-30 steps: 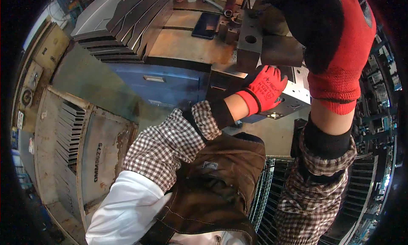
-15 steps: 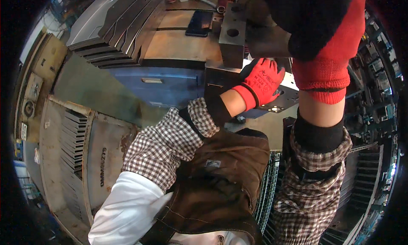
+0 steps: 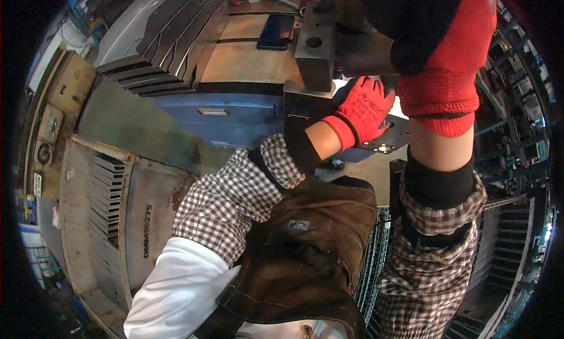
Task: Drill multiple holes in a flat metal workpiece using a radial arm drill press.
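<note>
My left hand (image 3: 363, 108), in a red glove with dark fingertips, is curled over a flat metal plate (image 3: 385, 140) with small holes and a bright upper face. Its thumb lies along the near side, while the fingertips are bent over the top. Higher and closer to me is my right hand (image 3: 449, 51), in a red and black glove. Its fingers look bent round, but what they hold is hidden behind the glove. Left of it stand a steel block (image 3: 314, 57) with round holes and a dark metal cylinder (image 3: 367, 56) that runs toward the glove.
A stack of bent sheet-metal parts (image 3: 170, 39) stands on the wooden worktop (image 3: 247, 63) at the far left, near a dark phone (image 3: 276, 32). Below is a blue drawer cabinet (image 3: 217, 118). A rusty metal bin (image 3: 153, 215) lies left; wire racks (image 3: 505, 245) stand right.
The right hand and the steel block have shifted slightly left in the picture, and the block now covers the wrench's ring end. The left hand stays on the plate, nearly in place.
</note>
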Action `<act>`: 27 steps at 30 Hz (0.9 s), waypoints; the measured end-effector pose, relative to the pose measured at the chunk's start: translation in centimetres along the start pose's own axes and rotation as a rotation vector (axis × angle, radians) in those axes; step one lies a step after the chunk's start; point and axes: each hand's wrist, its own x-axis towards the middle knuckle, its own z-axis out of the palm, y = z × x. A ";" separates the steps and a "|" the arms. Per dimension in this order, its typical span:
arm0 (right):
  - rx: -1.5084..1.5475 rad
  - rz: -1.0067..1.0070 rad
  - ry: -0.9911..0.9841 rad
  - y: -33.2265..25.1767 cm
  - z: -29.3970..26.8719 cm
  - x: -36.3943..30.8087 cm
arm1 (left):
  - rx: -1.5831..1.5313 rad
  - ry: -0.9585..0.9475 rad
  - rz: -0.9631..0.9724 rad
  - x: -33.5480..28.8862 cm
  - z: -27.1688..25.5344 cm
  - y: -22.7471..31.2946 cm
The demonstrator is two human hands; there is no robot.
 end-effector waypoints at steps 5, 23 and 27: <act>-0.018 -0.010 0.010 -0.4 -0.4 0.2 | -0.035 0.004 0.014 0.5 -0.4 0.4; -0.048 -0.027 0.023 0.5 -1.0 0.4 | 0.020 -0.063 0.041 0.7 -0.9 0.1; -0.061 -0.032 0.020 0.8 -0.9 0.1 | 0.004 -0.064 0.042 0.5 -0.9 0.0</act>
